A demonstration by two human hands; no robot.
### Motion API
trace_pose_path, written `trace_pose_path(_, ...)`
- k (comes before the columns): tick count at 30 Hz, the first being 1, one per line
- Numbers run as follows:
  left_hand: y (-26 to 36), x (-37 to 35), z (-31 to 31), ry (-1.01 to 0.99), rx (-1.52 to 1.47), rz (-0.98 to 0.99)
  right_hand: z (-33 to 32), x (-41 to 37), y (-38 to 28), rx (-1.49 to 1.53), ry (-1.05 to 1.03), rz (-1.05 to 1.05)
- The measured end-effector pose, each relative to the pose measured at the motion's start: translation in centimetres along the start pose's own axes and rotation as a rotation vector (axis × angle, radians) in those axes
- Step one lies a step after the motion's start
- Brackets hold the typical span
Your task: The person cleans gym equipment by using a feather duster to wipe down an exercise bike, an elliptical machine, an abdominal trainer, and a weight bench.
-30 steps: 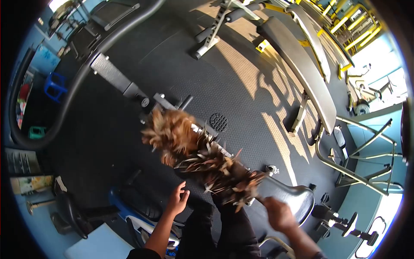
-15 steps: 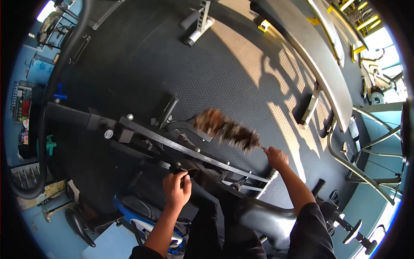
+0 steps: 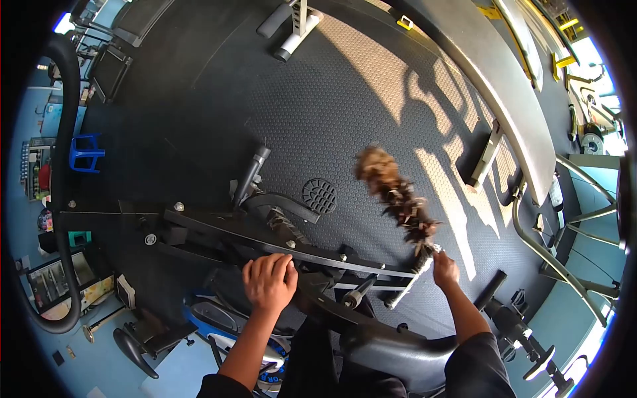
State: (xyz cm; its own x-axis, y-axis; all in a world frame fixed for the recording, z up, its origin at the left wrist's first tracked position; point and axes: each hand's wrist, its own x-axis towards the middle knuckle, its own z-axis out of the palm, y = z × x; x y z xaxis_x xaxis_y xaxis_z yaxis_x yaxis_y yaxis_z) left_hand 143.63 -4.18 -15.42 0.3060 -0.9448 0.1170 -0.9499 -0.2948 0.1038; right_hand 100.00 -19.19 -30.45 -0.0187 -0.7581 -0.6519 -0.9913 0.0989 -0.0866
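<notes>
My right hand (image 3: 444,269) grips the handle of a brown feather duster (image 3: 395,192), whose feathers point up and away over the black rubber floor. My left hand (image 3: 269,281) rests palm down on the black metal frame of an exercise machine (image 3: 279,242) that runs across in front of me. The machine's black padded seat (image 3: 391,345) lies below, between my arms. The duster's feathers hang clear of the frame, to its right.
A long grey padded bench (image 3: 504,86) crosses the upper right. A thick black curved bar (image 3: 63,166) arcs down the left side, by a blue stool (image 3: 85,151). A pedal (image 3: 319,195) sits on the floor; more gym frames (image 3: 570,225) stand at right.
The duster has swung from lying low and leftward over the frame to pointing upward at right. My left hand has spread flat on the frame. My view has shifted slightly.
</notes>
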Motion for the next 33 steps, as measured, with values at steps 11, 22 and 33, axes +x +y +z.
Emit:
trace_pose_path(11, 1.0, 5.0, 3.2, -0.575, -0.068, -0.041, 2.3, 3.1, -5.8, -0.111, -0.083, -0.324)
trace_pose_path(22, 1.6, 10.2, 11.3, -1.149, 0.004, -0.023, 0.1, 3.1, -2.5, 0.01, 0.139, -0.488)
trace_pose_path(33, -0.3, 4.0, 3.0, -0.795, -0.141, -0.013, -8.0, 7.3, 1.1, -0.478, -0.027, -0.481)
